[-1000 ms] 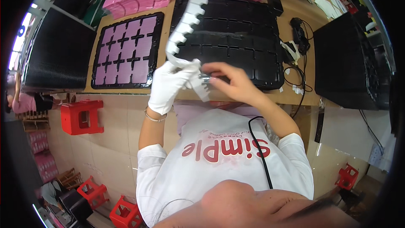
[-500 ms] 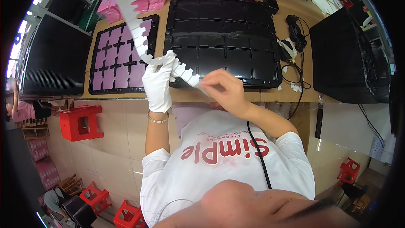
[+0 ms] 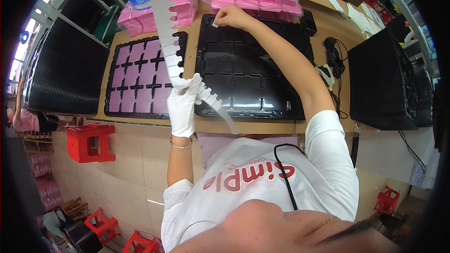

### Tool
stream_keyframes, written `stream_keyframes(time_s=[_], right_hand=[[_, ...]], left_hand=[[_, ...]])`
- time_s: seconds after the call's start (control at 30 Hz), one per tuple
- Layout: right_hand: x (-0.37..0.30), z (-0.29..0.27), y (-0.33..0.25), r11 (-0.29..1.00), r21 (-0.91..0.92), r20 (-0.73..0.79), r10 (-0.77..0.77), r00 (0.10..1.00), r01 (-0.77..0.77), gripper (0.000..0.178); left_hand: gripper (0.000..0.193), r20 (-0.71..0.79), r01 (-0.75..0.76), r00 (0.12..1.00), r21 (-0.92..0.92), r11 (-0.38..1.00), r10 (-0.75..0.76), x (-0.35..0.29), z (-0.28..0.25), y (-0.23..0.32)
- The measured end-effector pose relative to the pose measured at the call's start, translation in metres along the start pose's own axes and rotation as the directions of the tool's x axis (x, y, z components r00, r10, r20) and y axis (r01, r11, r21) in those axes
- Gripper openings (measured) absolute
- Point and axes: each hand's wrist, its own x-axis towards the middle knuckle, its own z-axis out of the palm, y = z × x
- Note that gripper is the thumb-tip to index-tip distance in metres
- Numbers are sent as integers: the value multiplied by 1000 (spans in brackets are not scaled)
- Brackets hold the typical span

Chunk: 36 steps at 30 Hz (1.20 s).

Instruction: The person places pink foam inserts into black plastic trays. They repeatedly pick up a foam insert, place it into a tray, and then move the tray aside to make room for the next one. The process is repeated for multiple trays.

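Head view, and here's my white-gloved left hand (image 3: 184,105) pinching a long, white, notched, paper-like strip (image 3: 165,23) that runs up towards twelve o'clock, its tail hanging at four. My bare right hand (image 3: 232,18), at one o'clock from the glove, nips a small white tab (image 3: 215,24) over the eleven o'clock corner of the wide black plastic tray (image 3: 234,58); touching, I can't tell. The strip looks light, bendy, easily creased: best gripped along its smooth, unnotched edge!
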Motion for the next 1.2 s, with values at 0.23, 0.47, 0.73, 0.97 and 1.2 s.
stream_keyframes(time_s=[0.23, 0.47, 0.73, 0.97, 1.2], right_hand=[[-92, 41, -27, 386, 898, 280, -125, 952, -213, 19], [-235, 89, -71, 637, 690, 449, -4, 894, -344, 14], [-250, 57, -102, 936, 291, 467, 39, 883, -195, 15], [-226, 81, -68, 892, -37, -68, -451, 890, 450, 13], [-207, 93, -55, 449, -469, 266, -749, 606, 761, 14]], left_hand=[[17, -34, 72, 997, 11, 997, -72, 11, -10, 14], [22, 81, 60, 995, -38, 997, -57, 13, -9, 14], [31, 621, -6, 766, -251, 968, 165, 58, -102, -11], [34, 665, 5, 747, -1, 1000, -3, 75, -104, 9], [23, 768, -40, 636, 129, 991, -75, 89, -109, 7]])
